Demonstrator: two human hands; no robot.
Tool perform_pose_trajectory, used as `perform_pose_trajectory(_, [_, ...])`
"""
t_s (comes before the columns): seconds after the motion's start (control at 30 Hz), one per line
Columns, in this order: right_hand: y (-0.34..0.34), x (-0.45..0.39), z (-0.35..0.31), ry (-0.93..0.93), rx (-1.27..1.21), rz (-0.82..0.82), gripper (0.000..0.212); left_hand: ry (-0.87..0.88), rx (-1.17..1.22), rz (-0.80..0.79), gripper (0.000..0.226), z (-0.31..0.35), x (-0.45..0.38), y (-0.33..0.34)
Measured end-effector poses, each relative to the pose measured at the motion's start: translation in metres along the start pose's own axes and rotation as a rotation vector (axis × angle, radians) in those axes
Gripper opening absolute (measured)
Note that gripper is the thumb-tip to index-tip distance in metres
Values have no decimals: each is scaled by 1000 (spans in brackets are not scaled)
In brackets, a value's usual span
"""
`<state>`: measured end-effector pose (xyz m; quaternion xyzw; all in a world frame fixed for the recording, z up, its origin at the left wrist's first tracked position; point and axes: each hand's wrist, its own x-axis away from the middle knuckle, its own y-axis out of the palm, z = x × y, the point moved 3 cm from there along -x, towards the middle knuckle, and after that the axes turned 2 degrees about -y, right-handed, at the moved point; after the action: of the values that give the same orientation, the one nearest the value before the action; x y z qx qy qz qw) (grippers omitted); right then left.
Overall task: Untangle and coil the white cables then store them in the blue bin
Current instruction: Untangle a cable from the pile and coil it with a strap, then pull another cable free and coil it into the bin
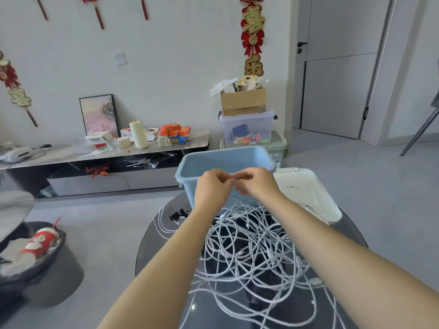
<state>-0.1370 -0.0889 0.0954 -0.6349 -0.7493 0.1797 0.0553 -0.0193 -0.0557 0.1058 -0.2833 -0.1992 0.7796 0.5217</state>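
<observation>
Currently both hands, left hand (212,186) and right hand (255,184), pinch together on something tiny above the tangled thin white cables (256,245) mid round dark glass table (166,252), before the pale blue plastic bin (225,162); light, floppy, snag-prone, so grab a plug end.

Head-worn wide view, looking forward and down, close over round table (166,245)

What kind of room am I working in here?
Most likely a home living room: red festive hangings on the wall, a low media console holding snacks, and a round dark table.
</observation>
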Motion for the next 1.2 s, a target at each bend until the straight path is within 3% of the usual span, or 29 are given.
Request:
perform_pose_trajectory(0.33, [31, 79, 43, 97, -43, -76, 18, -148, 36, -65, 22, -51, 84, 13])
perform_pose_trajectory(0.63, [47, 75, 60, 106, 351, -191, 19, -214, 56, -103, 31, -84, 86, 28])
perform_pose_trajectory(0.7, [38, 72, 55, 46, 308, -136, 12, -144, 22, -54, 37, -82, 83, 25])
perform_pose_trajectory(0.87, [13, 72, 41, -121, 224, 5, 22, 86, -16, -24, 40, -70, 71, 17])
perform_pose_trajectory(1.0, [-2, 70, 35, -177, 75, 114, 26, 57, 89, -52, 21, -64, 63, 11])
perform_pose_trajectory(1.2, [-16, 62, 29, -149, -345, 186, 32, 25, 197, -118, 11, -61, 59, 11])
